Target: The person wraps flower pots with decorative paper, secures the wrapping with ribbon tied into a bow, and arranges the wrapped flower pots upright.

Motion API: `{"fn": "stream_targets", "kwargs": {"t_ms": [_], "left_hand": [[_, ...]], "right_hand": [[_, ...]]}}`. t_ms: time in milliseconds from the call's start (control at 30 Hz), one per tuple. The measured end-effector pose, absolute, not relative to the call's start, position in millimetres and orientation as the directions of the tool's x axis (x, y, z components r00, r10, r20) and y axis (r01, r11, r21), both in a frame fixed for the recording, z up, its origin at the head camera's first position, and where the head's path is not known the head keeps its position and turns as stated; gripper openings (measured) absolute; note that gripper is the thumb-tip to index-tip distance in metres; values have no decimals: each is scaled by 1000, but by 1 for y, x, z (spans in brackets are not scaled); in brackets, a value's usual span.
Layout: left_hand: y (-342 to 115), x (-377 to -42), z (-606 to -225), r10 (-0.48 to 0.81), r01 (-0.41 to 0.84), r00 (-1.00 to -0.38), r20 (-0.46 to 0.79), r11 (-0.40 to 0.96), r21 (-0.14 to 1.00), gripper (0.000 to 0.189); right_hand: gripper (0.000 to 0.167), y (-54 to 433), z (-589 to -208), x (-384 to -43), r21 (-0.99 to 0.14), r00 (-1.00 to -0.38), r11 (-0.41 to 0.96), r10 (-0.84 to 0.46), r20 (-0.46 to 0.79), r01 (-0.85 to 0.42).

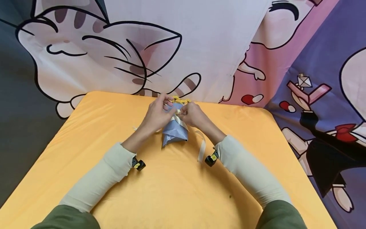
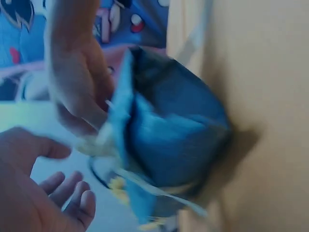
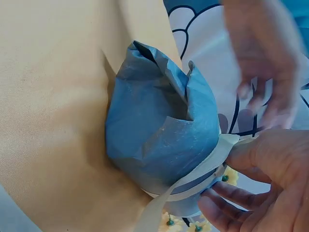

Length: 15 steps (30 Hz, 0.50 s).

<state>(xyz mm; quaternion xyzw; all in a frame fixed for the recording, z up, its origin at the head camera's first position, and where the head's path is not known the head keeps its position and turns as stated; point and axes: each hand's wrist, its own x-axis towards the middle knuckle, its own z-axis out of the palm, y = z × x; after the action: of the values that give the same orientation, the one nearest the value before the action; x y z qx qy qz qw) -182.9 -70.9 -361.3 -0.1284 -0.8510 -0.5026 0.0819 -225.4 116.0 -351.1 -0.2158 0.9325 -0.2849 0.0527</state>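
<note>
A small bouquet wrapped in blue paper (image 1: 175,132) lies on the yellow cloth, its folded end toward me. Cream ribbon (image 3: 193,174) circles the wrapping, with a bow or knot near the middle. Yellow flowers (image 1: 187,100) show at the far end. With thumb and fingers, my right hand (image 1: 194,114) pinches the ribbon at the knot, seen closely in the right wrist view. My left hand (image 1: 160,111) is just left of the knot; in the left wrist view its thumb and fingers stand apart with nothing between them.
The yellow cloth (image 1: 171,190) covers the table. One loose ribbon tail (image 1: 201,148) hangs to the right of the bouquet. Behind the far edge rises a cartoon cat curtain (image 1: 217,41), and a purple printed curtain (image 1: 323,73) stands at the right.
</note>
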Motion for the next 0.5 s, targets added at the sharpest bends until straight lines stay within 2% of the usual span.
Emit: {"fn": "stream_targets", "kwargs": {"t_ms": [100, 167, 367, 500], "left_hand": [[-78, -193, -379, 216, 268, -958, 189, 438, 858, 60], [-79, -196, -386, 249, 253, -956, 154, 438, 863, 61], [-79, -197, -390, 230, 268, -959, 168, 533, 802, 28], [-78, -197, -392, 231, 286, -955, 186, 550, 785, 22]], "right_hand": [[28, 115, -354, -225, -557, -906, 751, -424, 5, -355], [30, 115, -354, -225, -552, -907, 754, -420, 13, -357], [26, 116, -355, -225, -555, -909, 749, -416, 30, -362], [24, 116, -357, -224, -563, -911, 746, -412, 30, -356]]}}
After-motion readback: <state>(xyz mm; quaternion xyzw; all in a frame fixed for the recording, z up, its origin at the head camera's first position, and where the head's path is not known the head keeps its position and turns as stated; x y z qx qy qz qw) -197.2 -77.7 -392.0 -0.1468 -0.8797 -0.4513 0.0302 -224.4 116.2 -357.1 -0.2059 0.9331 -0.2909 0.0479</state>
